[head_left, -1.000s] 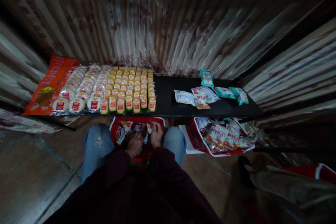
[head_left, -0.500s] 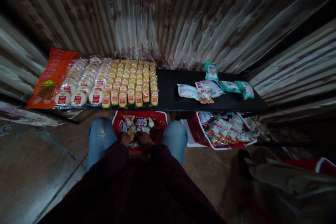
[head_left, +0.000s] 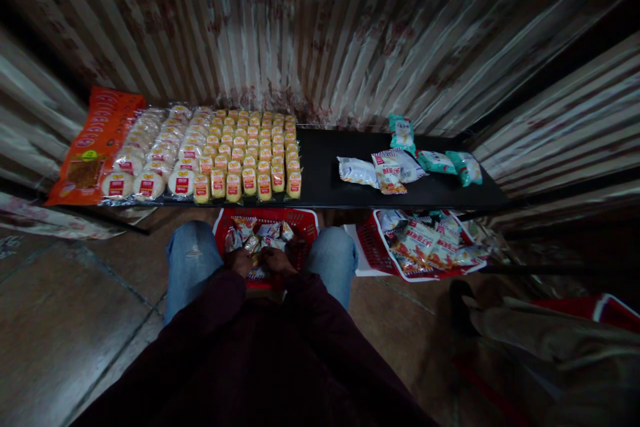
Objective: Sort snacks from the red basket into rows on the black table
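Both my hands are down in a red basket [head_left: 306, 219] between my knees, among several small wrapped snacks. My left hand [head_left: 239, 261] is closed at the left side of a small snack packet [head_left: 251, 244] with a shiny wrapper. From the right, my right hand [head_left: 276, 261] curls in with its fingers closed against the same packet. The dim light blurs the fingertips. Orange-and-white snack bags [head_left: 246, 225] lie just beyond my hands in the basket.
A black shelf [head_left: 320, 177] spans ahead, bearing an orange bag [head_left: 95, 140], rows of round white crackers [head_left: 149, 185], yellow packaged cakes [head_left: 233, 185], white snack bags [head_left: 357, 171] and teal packets [head_left: 437, 161]. Right stands another filled red basket [head_left: 367, 247]; beyond it, a person's leg [head_left: 525, 330].
The snack packet between my hands has shifted and turned slightly, and my fingers have moved a little around it. The shelf goods stay as they were; the view has tipped slightly.
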{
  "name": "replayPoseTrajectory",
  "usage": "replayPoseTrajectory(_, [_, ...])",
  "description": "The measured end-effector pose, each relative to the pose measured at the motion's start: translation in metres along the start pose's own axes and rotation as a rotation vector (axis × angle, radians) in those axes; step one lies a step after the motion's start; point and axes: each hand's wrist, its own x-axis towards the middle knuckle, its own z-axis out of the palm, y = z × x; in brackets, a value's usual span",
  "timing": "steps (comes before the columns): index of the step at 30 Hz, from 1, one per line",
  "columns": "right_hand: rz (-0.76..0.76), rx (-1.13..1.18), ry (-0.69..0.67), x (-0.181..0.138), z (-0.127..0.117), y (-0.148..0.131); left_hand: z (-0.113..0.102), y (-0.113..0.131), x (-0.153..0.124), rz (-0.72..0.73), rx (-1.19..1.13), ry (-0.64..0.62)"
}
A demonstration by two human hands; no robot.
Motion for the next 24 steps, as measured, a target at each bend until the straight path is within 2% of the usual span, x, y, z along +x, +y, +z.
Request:
replayPoseTrajectory(2, [-0.005,0.001,0.015,-0.001,-0.002,0.000,0.000,0.004,-0.006,0.030,0.019,0.005])
replayPoseTrajectory(8, [-0.020,0.026,0.010,-0.007,-0.005,-0.002,-0.001,0.009,-0.015,0.251,0.146,0.022])
replayPoseTrajectory(12, [-0.015,0.046,0.018,-0.009,-0.006,-0.004,-0.005,0.008,-0.015,0.247,0.114,0.090])
replayPoseTrajectory(17, [0.011,0.066,0.072,-0.005,-0.007,-0.004,-0.011,0.006,-0.016,0.211,0.085,0.256])
replayPoseTrajectory(20, [-0.003,0.114,0.122,-0.001,-0.007,-0.002,-0.012,0.003,-0.015,0.159,-0.036,0.355])
replayPoseTrajectory(24, [-0.048,0.224,0.148,0.001,-0.007,0.001,-0.012,0.001,-0.004,0.117,-0.427,0.324])
